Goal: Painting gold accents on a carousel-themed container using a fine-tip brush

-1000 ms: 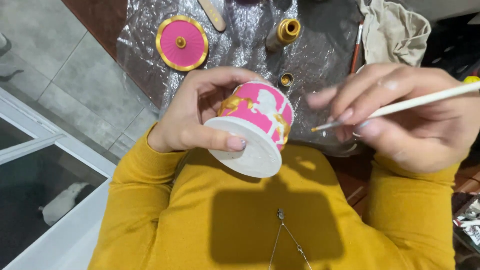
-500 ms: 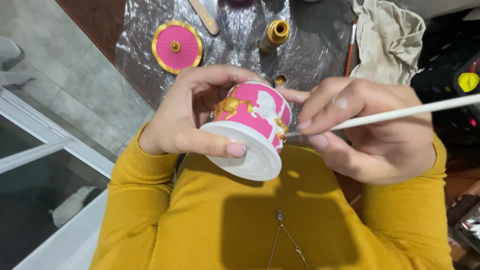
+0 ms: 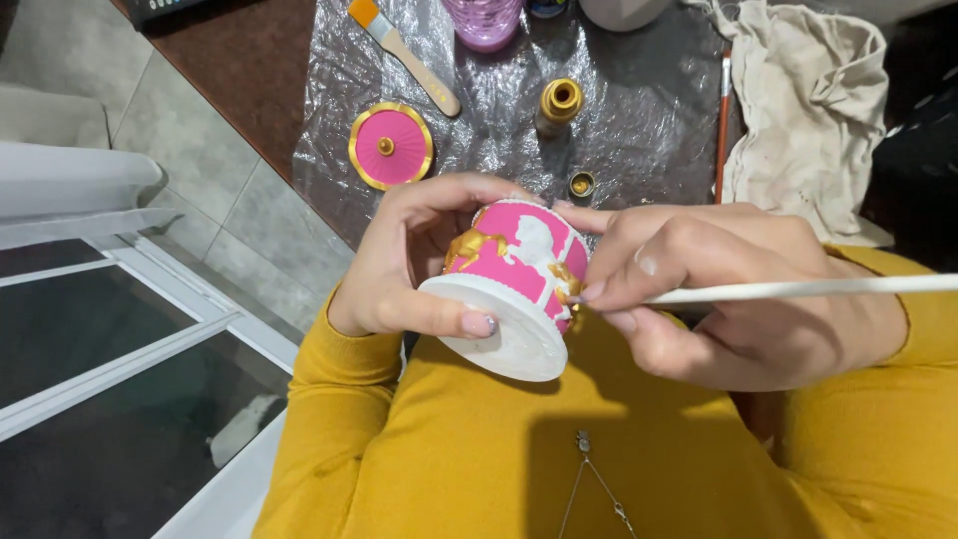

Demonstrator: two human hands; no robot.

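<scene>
Above plastic sheet, pink jar tilted; white base toward camera.

your left hand holds a pot: matt pink paint, glossy gold relief, chalky white unpainted base. brush handle in your right hand is smooth, white. beyond the pot: crinkled shiny plastic sheet, metallic gold bottle, raw wooden brush handle, rumpled stained cloth.
</scene>
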